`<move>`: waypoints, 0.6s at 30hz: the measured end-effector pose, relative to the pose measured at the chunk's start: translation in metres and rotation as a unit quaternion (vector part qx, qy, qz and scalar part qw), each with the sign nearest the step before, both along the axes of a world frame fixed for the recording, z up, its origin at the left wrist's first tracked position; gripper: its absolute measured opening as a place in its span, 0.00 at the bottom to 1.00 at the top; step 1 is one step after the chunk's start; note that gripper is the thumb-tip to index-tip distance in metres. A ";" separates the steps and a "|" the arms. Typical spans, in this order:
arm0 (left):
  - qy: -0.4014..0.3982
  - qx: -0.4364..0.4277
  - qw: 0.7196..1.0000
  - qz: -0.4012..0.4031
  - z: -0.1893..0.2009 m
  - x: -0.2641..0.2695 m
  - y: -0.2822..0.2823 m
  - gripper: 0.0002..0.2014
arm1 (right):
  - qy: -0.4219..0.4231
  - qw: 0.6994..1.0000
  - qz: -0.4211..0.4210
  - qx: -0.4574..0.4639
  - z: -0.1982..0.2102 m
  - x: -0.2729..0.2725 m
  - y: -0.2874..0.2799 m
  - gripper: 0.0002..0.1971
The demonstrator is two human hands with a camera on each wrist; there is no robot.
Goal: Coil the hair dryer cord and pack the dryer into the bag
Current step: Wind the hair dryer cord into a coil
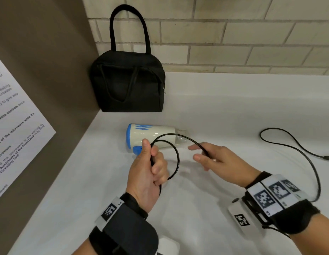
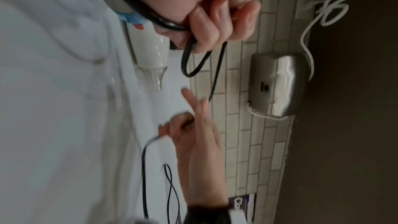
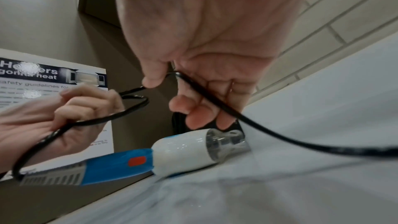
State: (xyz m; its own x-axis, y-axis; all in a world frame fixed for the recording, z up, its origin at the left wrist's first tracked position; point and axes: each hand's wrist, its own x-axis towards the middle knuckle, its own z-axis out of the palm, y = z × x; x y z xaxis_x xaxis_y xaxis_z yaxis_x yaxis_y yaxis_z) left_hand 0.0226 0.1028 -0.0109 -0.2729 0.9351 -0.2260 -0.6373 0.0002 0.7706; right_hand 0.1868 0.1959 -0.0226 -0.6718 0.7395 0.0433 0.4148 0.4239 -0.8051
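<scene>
bag (image 1: 129,83) zipped shut behind dryer (image 1: 150,136), notice (image 1: 14,126) left.

White countertop (image 1: 233,107) runs to back wall of pale beige brick tile (image 1: 233,34) with darker grout. Brown side panel (image 1: 49,52) at left, printed microwave safety notice (image 1: 16,126) stuck on it. Brushed-steel wall unit (image 2: 280,84) mounted on tile, thin white cable (image 2: 310,23) looping above it. Light even, soft.

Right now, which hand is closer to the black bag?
Left. The left hand grips the cord in front of the bag; the right hand is farther right.
</scene>
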 end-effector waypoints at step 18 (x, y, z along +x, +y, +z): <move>0.050 0.000 0.994 -0.100 0.000 0.008 -0.005 0.18 | 0.077 0.992 0.071 -0.076 0.021 -0.047 -0.008 0.16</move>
